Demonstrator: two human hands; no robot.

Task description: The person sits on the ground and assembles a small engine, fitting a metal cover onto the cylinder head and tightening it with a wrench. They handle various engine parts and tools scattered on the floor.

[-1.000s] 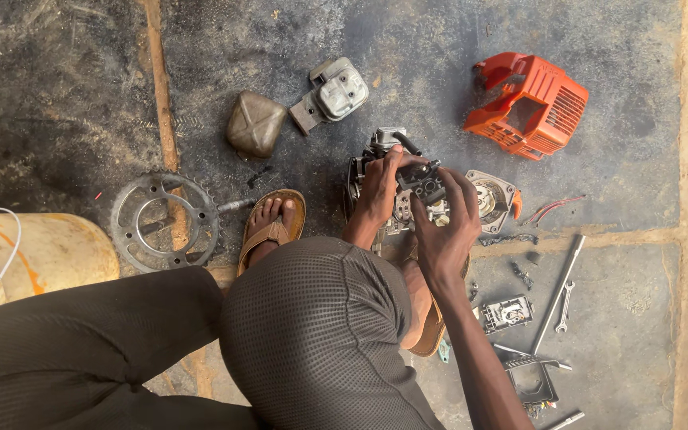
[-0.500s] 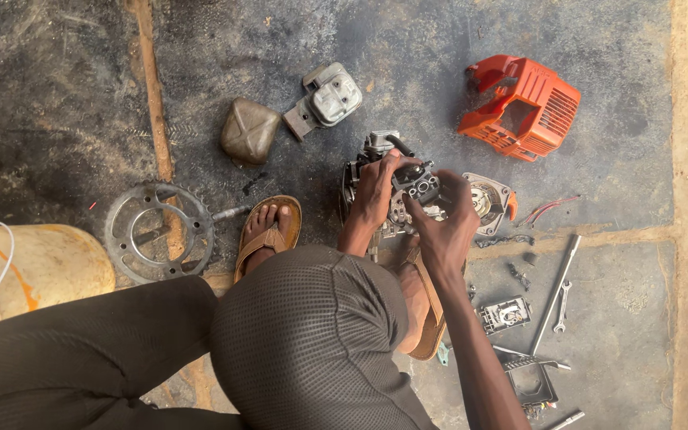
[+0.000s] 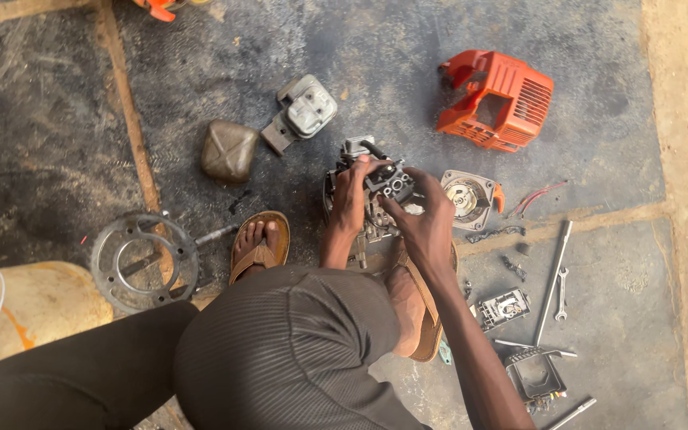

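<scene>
both hands are closed on the small engine block at the middle of the frame: the left hand grips its left side, the right hand holds the right side with fingers on the top fitting. it sits on the floor between the sandalled feet. it looks like stripping-down work on the engine's top part; freeing it likely needs a steady hold and a tool. an orange cover lies upper right, a recoil starter just right, spanners lower right.
</scene>
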